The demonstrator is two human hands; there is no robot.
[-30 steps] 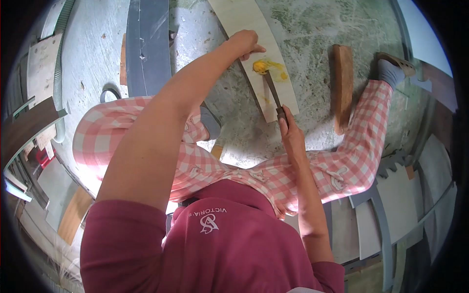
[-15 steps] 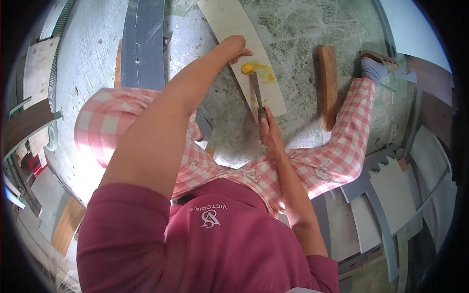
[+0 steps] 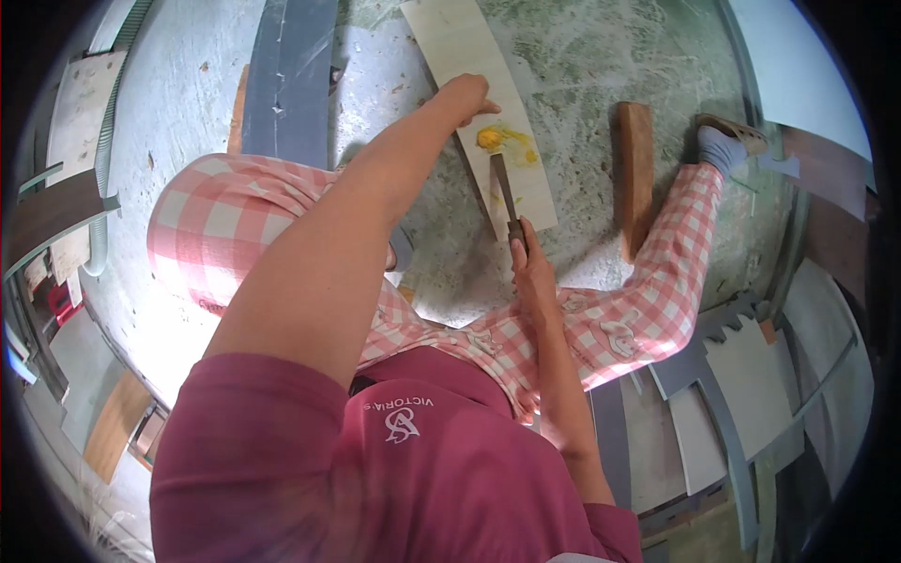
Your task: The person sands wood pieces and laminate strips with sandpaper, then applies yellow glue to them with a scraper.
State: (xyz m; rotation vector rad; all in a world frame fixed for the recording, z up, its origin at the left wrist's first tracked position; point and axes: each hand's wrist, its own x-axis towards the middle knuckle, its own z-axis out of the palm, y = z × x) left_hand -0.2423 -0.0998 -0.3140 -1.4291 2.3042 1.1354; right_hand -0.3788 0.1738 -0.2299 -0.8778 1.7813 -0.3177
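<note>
My right hand is closed round the handle of a narrow flat-bladed scraper. The blade points away from me, over a pale board lying on the floor. A dab of yellow paste sits on the board, with a thinner smear running to its right. The scraper's tip is just on my side of the dab. My left hand is above the board, just beyond the paste, with its fingers curled together; what they hold, if anything, is hidden.
A wooden block lies on the concrete floor to the right, near my slippered foot. A long dark grey panel lies to the left. Cut board pieces are stacked at the lower right. Further offcuts line the left side.
The scraper's tip has drawn back slightly from the yellow dab towards me. The yellow smear looks more spread out. The whole view has shifted a little.
</note>
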